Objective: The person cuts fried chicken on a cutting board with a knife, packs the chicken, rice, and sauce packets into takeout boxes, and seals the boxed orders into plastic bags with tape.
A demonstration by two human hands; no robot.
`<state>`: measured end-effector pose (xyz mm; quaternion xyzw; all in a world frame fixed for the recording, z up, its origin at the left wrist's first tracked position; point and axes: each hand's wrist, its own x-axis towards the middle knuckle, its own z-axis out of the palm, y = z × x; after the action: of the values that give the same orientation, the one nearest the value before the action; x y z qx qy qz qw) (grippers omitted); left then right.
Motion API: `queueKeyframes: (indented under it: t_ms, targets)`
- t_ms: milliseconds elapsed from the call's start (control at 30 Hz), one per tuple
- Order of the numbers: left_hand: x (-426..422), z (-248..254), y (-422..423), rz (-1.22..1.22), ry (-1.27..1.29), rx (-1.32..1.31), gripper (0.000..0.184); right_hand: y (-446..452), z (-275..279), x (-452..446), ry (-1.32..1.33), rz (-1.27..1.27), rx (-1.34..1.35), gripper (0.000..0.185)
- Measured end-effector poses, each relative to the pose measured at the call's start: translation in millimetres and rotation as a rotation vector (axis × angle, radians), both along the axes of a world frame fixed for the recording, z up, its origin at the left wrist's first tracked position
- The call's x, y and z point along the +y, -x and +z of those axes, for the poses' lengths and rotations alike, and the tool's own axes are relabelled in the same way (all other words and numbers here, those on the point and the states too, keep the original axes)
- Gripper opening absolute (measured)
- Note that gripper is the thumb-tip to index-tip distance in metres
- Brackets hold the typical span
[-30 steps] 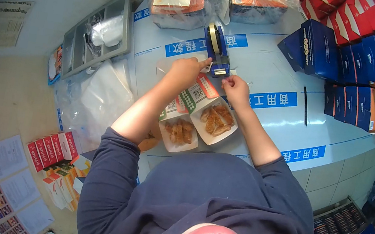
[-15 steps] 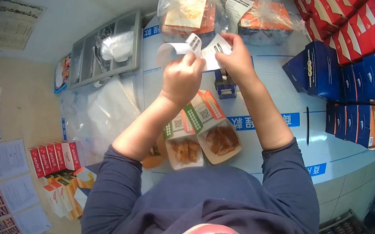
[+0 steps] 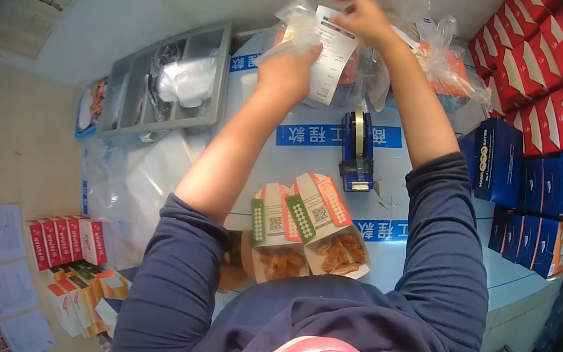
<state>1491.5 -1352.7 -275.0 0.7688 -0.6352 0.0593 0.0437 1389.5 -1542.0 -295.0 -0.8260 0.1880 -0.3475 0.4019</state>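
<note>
At the back of the table, my left hand is closed on a printed receipt, its thumb at the paper's left edge. The receipt hangs against a tied clear plastic bag; the left fingertips are hidden. My right hand is at the receipt's top, its index finger raised and apart from the thumb, which is near the paper. Below the hands stands a blue tape dispenser. Closer to my body are two open food boxes with fried pieces, the left box and the right box.
A grey divided tray with plastic packets stands at the left. Another bagged orange box is at the back right. Stacked red boxes and blue boxes line the right side. Plastic bags lie at the left.
The white paper strip has been laid out flat against the bag at the back. My right hand has moved up with its fingers parted. The tape dispenser is now in full view.
</note>
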Motion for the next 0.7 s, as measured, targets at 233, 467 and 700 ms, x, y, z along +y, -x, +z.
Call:
queueKeyframes:
  t_ms: [233, 467, 700]
  targets:
    - [2, -22, -5, -0.034, 0.122, 0.04, 0.062, 16, 69, -15, -0.118, 0.095, 0.418, 0.027]
    - [7, -23, -9, -0.045, 0.036, 0.009, 0.063, -30, -15, -52, 0.265, 0.035, 0.776, 0.048]
    - [11, -32, -10, -0.106, 0.184, -0.022, 0.06, -14, -56, -44, -0.188, -0.166, 0.655, 0.041]
